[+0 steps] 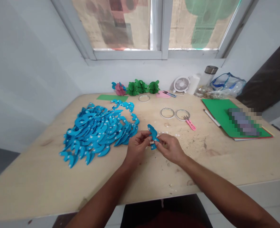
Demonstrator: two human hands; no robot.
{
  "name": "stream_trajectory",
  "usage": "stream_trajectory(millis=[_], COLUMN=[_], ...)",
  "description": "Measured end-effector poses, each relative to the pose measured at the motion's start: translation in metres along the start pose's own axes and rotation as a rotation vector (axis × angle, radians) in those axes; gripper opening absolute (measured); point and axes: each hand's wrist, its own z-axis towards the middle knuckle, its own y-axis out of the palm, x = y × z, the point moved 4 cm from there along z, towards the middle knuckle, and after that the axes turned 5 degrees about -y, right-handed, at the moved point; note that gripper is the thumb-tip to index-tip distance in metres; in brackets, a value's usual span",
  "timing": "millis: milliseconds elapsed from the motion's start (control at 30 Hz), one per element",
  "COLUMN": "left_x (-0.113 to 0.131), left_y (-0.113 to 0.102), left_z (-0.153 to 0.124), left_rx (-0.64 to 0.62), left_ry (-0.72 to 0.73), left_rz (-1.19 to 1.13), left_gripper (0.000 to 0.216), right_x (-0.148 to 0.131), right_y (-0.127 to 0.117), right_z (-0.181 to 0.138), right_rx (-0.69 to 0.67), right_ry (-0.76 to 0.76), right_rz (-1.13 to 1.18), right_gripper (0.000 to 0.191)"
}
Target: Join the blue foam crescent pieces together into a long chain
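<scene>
My left hand (137, 146) and my right hand (170, 147) meet over the middle of the wooden table (35, 186). Both pinch a small blue paper cut-out (153, 135), curved in shape, held just above the tabletop. The fingers of each hand are closed on it from either side. To the left of my hands lies a big heap of matching blue cut-outs (98, 133), many with small white tabs on them. Tiny white scraps (164, 131) are scattered on the wood just beyond my hands.
Two tape rings (167, 112) and pink snips (190, 123) lie behind my hands. Green card sheets (219, 110) sit at the right. By the wall are green and pink paper flowers (140, 87), a small white fan (181, 85), a jar (207, 79) and a plastic bag (227, 84).
</scene>
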Motion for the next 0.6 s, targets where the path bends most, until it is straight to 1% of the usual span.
stream_trajectory(millis=[100,233,333,400,500,567,600], left_x=[-0.002,-0.011,-0.015,-0.011,0.004,0.012,0.015], left_y=[0.001,0.003,0.005,0.004,0.003,0.005,0.006], left_z=[-0.001,0.000,-0.001,-0.003,-0.010,-0.015,-0.016], left_rx=[-0.017,-0.083,-0.109,-0.056,0.084,0.131,0.140], left_ry=[-0.036,-0.072,-0.020,0.089,0.364,0.523,0.572], left_rz=[-0.027,0.010,0.093,0.206,0.444,0.562,0.598], left_gripper=[0.014,0.015,0.014,0.014,0.012,0.009,0.008], right_x=[0.002,0.005,0.009,0.010,0.011,0.010,0.009], right_y=[-0.003,-0.006,-0.006,-0.006,-0.005,-0.005,-0.004], right_z=[0.001,0.003,0.003,0.003,0.003,0.003,0.003], right_rx=[0.029,0.066,0.094,0.103,0.086,0.063,0.053], right_ry=[0.075,0.155,0.175,0.186,0.194,0.179,0.167], right_rz=[0.099,0.226,0.268,0.281,0.276,0.262,0.253], right_gripper=[0.019,0.017,0.016,0.016,0.016,0.015,0.015])
